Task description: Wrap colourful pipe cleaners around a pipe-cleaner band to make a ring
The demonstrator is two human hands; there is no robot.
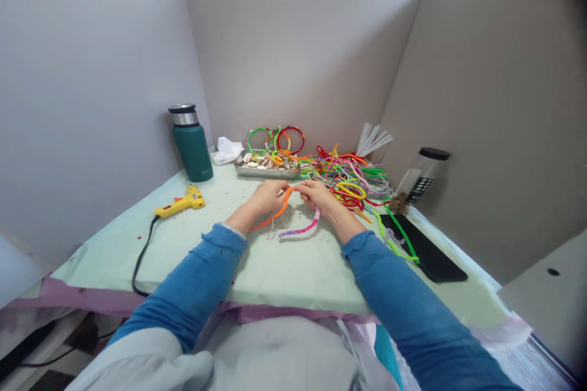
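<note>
My left hand [269,195] and my right hand [317,195] meet over the middle of the table, both with fingers pinched. Between the fingertips runs an orange pipe cleaner [277,214], whose loose end trails down beside my left wrist. A pink and purple pipe cleaner [300,231] curves out from under my right hand toward the tabletop. Whether the two strands join is hidden by my fingers. Right beside my right hand lies a tangled heap of coloured pipe cleaners [351,174].
Behind my hands stands a metal tray [268,172] of shell-like pieces, with coloured rings [291,140] at its back. At left are a green bottle [192,149] and a corded yellow glue gun [181,203]. A black slab [428,250] and clear bottle [424,174] are right. Partitions enclose the table.
</note>
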